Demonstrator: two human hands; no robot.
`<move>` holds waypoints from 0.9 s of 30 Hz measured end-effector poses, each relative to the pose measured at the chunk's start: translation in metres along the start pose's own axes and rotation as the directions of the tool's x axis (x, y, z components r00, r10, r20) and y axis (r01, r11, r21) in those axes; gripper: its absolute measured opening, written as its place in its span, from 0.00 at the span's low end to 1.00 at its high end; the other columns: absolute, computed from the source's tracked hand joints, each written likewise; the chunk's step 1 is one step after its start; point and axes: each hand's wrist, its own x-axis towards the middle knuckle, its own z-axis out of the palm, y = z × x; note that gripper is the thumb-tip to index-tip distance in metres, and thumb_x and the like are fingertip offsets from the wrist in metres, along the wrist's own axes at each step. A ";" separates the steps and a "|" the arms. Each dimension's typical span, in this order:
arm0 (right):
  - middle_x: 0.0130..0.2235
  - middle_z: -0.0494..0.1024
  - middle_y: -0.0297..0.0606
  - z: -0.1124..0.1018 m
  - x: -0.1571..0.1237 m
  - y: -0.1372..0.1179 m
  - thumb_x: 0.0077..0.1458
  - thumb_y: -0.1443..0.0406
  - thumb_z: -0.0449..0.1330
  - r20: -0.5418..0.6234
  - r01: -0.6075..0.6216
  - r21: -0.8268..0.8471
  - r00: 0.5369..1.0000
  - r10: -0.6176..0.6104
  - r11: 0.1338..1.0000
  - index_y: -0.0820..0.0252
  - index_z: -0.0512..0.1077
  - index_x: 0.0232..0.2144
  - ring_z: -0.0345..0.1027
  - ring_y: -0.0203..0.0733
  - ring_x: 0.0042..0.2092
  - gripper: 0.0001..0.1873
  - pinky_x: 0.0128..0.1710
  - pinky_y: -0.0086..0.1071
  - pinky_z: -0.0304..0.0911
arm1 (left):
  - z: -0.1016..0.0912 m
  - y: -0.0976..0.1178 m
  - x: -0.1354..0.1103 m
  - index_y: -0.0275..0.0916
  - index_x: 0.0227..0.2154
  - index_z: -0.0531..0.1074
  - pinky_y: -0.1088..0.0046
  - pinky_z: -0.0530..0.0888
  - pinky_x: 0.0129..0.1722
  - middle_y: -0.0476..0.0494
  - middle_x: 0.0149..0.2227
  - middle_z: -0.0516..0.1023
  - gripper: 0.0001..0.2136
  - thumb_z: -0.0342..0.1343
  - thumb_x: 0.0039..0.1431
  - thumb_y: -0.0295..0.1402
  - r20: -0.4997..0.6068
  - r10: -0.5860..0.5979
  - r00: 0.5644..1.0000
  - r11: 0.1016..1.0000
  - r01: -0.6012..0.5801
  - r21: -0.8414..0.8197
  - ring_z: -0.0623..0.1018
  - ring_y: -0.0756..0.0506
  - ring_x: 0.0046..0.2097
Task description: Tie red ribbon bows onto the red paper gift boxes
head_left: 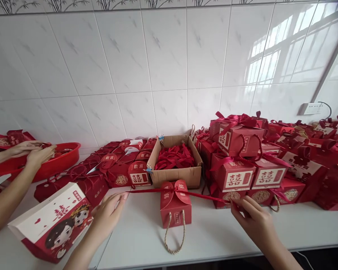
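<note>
A small red gift box [175,215] with a petal-shaped top and a beige rope handle [174,250] stands on the white table in front of me. A thin red ribbon [205,195] crosses its top, apparently knotted or crossed at the middle, and stretches out to both sides. My left hand [111,208] pinches the ribbon's left end, fingers closed. On the right, my right hand [249,212] pinches the other end, close to the stacked boxes. Both hands are apart from the box itself.
Behind the box stands a cardboard carton [176,176] of loose red ribbons. Stacked gift boxes [239,180] fill the right; more boxes [129,172] sit left. A white-and-red bag [59,225] leans by my left arm. Another person's hands [41,153] work over a red basin [70,152].
</note>
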 end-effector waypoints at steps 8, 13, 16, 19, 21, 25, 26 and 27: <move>0.20 0.64 0.32 -0.002 -0.028 0.012 0.55 0.61 0.58 0.148 -0.358 0.099 0.928 0.342 0.928 0.60 0.70 0.23 0.57 0.33 0.20 0.12 0.21 0.27 0.56 | 0.015 -0.015 -0.010 0.43 0.36 0.79 0.56 0.72 0.48 0.42 0.42 0.83 0.20 0.43 0.59 0.46 0.075 -0.109 0.991 0.992 0.105 0.064 0.78 0.35 0.49; 0.21 0.71 0.37 -0.003 -0.032 0.014 0.53 0.53 0.58 0.351 -0.630 0.149 0.754 0.555 0.762 0.61 0.72 0.22 0.61 0.38 0.23 0.18 0.23 0.30 0.58 | 0.018 -0.010 -0.015 0.42 0.25 0.78 0.53 0.71 0.46 0.39 0.36 0.83 0.20 0.44 0.60 0.45 0.098 -0.111 0.989 0.988 0.100 0.118 0.78 0.33 0.47; 0.23 0.74 0.38 -0.005 -0.033 0.017 0.53 0.52 0.58 0.426 -0.673 0.160 0.707 0.564 0.722 0.61 0.73 0.23 0.64 0.40 0.25 0.19 0.25 0.30 0.59 | 0.015 -0.002 -0.018 0.41 0.24 0.77 0.48 0.68 0.46 0.38 0.38 0.82 0.19 0.47 0.59 0.45 0.066 -0.092 0.994 0.985 0.081 0.152 0.76 0.30 0.47; 0.24 0.75 0.39 -0.006 -0.034 0.019 0.53 0.52 0.58 0.481 -0.707 0.176 0.669 0.567 0.685 0.61 0.74 0.26 0.65 0.41 0.26 0.19 0.25 0.30 0.60 | 0.012 0.022 -0.011 0.40 0.31 0.75 0.49 0.65 0.50 0.36 0.47 0.78 0.15 0.51 0.58 0.45 -0.077 -0.004 0.997 0.987 0.016 0.162 0.72 0.30 0.52; 0.25 0.76 0.40 -0.006 -0.034 0.021 0.53 0.51 0.58 0.498 -0.723 0.181 0.652 0.572 0.666 0.62 0.75 0.27 0.66 0.41 0.27 0.19 0.26 0.31 0.60 | 0.011 0.046 0.002 0.38 0.34 0.73 0.59 0.68 0.49 0.36 0.42 0.79 0.11 0.51 0.59 0.40 -0.227 0.264 0.938 0.964 -0.254 0.074 0.75 0.38 0.46; 0.27 0.75 0.40 -0.005 -0.035 0.021 0.52 0.51 0.58 0.504 -0.741 0.187 0.635 0.585 0.645 0.62 0.75 0.28 0.65 0.41 0.28 0.19 0.27 0.31 0.60 | 0.018 0.103 0.036 0.38 0.43 0.72 0.63 0.66 0.49 0.40 0.44 0.79 0.10 0.51 0.61 0.34 -0.143 0.532 0.834 0.847 -0.521 0.107 0.76 0.41 0.48; 0.27 0.75 0.40 -0.005 -0.035 0.021 0.52 0.51 0.58 0.504 -0.744 0.187 0.633 0.588 0.641 0.62 0.75 0.27 0.65 0.41 0.28 0.19 0.27 0.31 0.60 | 0.020 0.114 0.044 0.40 0.44 0.73 0.61 0.63 0.49 0.41 0.45 0.80 0.11 0.53 0.60 0.35 -0.076 0.540 0.838 0.838 -0.528 0.136 0.76 0.40 0.48; 0.26 0.75 0.40 -0.006 -0.035 0.020 0.52 0.51 0.58 0.504 -0.747 0.188 0.631 0.590 0.638 0.62 0.74 0.27 0.65 0.40 0.28 0.19 0.27 0.31 0.60 | 0.023 0.124 0.050 0.42 0.42 0.74 0.59 0.62 0.48 0.43 0.43 0.81 0.10 0.54 0.60 0.36 -0.008 0.516 0.856 0.845 -0.508 0.164 0.77 0.40 0.45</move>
